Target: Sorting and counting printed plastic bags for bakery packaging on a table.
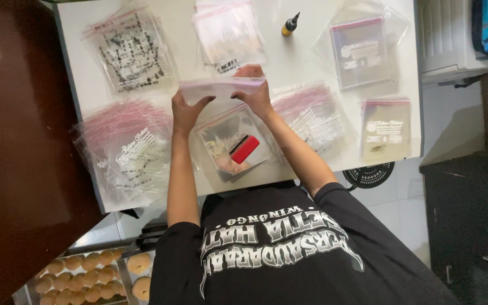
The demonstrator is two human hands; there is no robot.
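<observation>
While printed bags lie sorted in piles across the white worktop [295,62], both hands, left [184,110] and right [255,93], grip a thin stack of clear pink-sealed plastic bags [221,87] at centre, not yet laid down.

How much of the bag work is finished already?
Several piles of clear bags already lie spread on the white table. The left hand and right hand hold one thin stack of bags above it. The bags look empty, and the buns beside the table sit unbagged.
</observation>
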